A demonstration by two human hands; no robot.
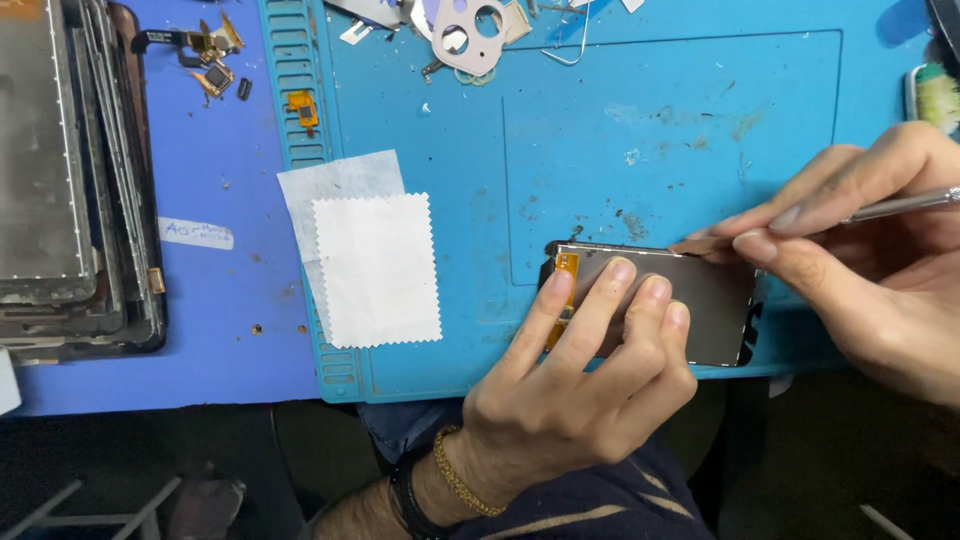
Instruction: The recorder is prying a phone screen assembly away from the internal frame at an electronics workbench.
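Left hand (575, 385) fingers spread flat on grey rectangular metal-backed screen panel (700, 300); right hand (880, 250) fingers clamped on thin metal pry tool (900, 206) at its far edge.

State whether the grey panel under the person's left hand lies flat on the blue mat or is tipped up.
Flat. The grey panel rests level on the blue mat, the left hand pressing its fingers on top.
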